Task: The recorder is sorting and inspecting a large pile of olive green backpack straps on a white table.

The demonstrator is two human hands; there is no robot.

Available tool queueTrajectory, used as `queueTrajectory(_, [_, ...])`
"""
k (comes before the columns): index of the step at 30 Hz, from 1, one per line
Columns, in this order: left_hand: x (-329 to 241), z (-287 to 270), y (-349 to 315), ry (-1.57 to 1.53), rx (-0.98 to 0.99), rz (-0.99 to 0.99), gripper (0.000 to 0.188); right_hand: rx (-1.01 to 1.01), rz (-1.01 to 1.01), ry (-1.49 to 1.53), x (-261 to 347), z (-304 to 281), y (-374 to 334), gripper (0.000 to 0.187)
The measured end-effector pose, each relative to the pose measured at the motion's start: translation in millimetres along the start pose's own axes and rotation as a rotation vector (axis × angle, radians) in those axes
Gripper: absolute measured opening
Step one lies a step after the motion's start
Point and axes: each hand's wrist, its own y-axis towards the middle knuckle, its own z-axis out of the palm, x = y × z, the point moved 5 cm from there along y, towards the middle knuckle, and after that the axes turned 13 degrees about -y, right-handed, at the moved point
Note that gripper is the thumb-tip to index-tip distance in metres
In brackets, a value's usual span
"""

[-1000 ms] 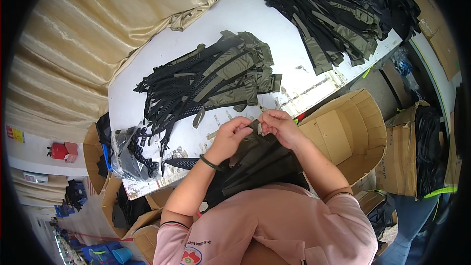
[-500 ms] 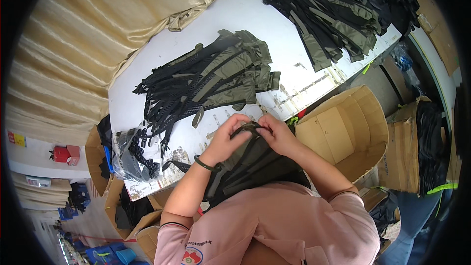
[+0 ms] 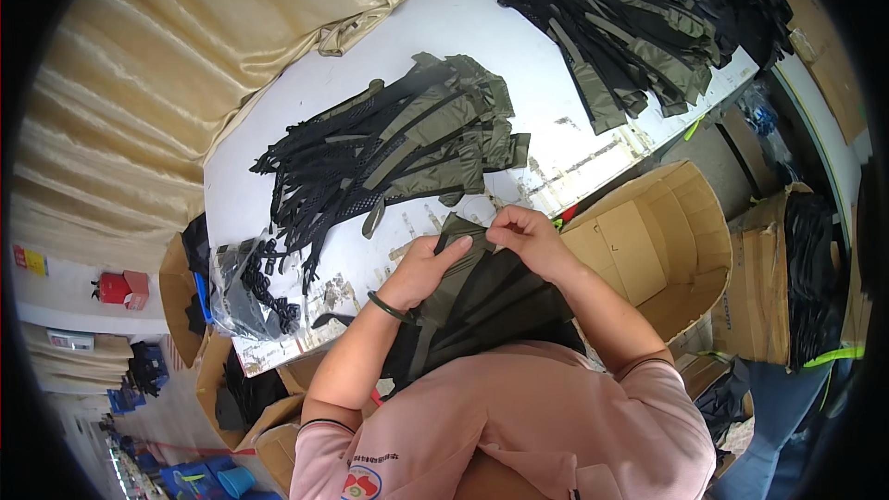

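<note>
At the near edge of the white surface (image 3: 435, 46), both hands, left (image 3: 428, 268) and right (image 3: 526, 236), pinch an olive-and-black strap piece (image 3: 463, 278) beside an open brown cardboard box (image 3: 662, 241), a clear bag of black buckles (image 3: 245, 292) lying left, gold curtain (image 3: 167, 65) behind.

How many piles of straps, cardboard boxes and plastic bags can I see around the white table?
Strap piles: 2, the middle pile and the far pile.
Open cardboard boxes: 2, the big box and the box of black pieces.
Clear plastic bags: 1, the bag of black buckles.
Total: 5.
</note>
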Motion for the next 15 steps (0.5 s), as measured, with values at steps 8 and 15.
queueTrajectory(8, [-2, -7, -5, 0.133, 0.113, 0.007, 0.031, 0.111, -0.027, 0.044, 31, 6, -4, 0.008])
queueTrajectory(15, [60, -66, -45, 0.818, 0.421, -0.076, 0.029, 0.007, 0.177, -0.020, 1, -47, -30, 0.016])
